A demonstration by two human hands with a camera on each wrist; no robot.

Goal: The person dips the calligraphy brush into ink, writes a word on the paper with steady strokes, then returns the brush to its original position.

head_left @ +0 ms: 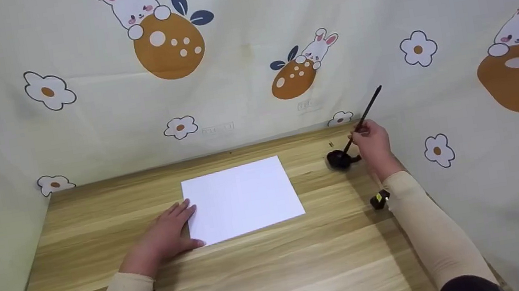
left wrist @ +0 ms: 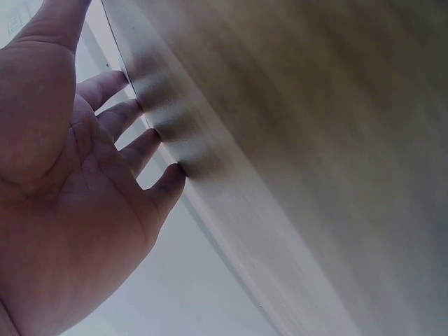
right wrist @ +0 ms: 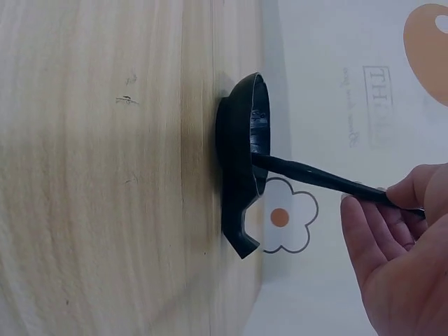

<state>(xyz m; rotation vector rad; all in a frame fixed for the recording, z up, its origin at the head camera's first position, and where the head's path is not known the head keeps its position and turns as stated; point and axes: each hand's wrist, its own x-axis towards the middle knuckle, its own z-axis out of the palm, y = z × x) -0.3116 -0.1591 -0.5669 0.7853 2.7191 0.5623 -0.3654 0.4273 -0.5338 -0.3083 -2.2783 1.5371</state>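
A sheet of white paper (head_left: 244, 200) lies on the wooden table in the head view. My left hand (head_left: 167, 234) rests at its left edge, thumb and fingers spread, fingertips touching the paper. In the left wrist view the same hand (left wrist: 91, 182) shows its palm with fingers extended. Beyond the paper's right side my right hand (head_left: 374, 145) pinches a dark writing brush (right wrist: 315, 177) between thumb and fingers. The brush's lower end is inside a small black ink dish (right wrist: 234, 140), which has a short bent handle or spout. The brush tip is hidden by the dish's rim.
On the wooden table (head_left: 280, 277), a small black object with a yellow-green label (head_left: 379, 200) sits near the right forearm, partly covered by the sleeve. A pale curtain (head_left: 240, 91) with rabbits and flowers borders the table's back and sides.
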